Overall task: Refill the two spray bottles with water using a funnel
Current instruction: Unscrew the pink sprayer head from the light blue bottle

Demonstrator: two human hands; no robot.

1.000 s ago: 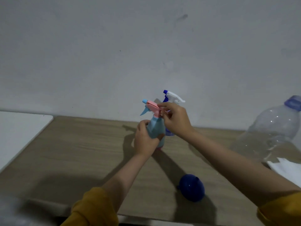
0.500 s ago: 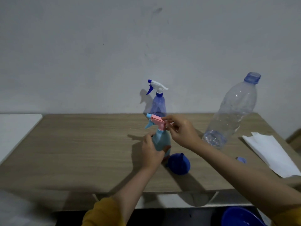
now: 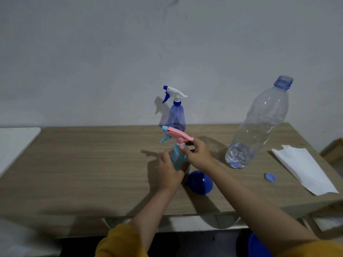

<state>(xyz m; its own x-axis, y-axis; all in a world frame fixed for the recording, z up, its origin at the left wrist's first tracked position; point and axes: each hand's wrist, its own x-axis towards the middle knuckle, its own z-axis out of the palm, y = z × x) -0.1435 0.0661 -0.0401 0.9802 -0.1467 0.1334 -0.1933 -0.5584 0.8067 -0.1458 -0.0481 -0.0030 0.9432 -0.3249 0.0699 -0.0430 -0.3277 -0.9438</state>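
Note:
A light-blue spray bottle (image 3: 177, 158) with a pink trigger head (image 3: 178, 135) stands near the table's middle. My left hand (image 3: 169, 168) grips its body from the left. My right hand (image 3: 197, 155) pinches the collar just under the pink head. Behind it, close to the wall, stands a purple-blue spray bottle (image 3: 176, 115) with a white and blue trigger head. A dark-blue funnel (image 3: 200, 181) lies on the table right beside the light-blue bottle. A large clear water bottle (image 3: 259, 123) stands uncapped to the right with a little water at its bottom.
The bottle's blue cap (image 3: 270, 177) lies on the wooden table (image 3: 83, 164) right of the funnel. A white folded sheet (image 3: 304, 169) lies at the right edge. A white surface (image 3: 14, 141) adjoins on the left. A blue basin rim (image 3: 258, 245) shows below the table.
The view has pulled back and tilted down, so the whole table and the water bottle show. Both hands stay on the light-blue spray bottle, the right at its pink head.

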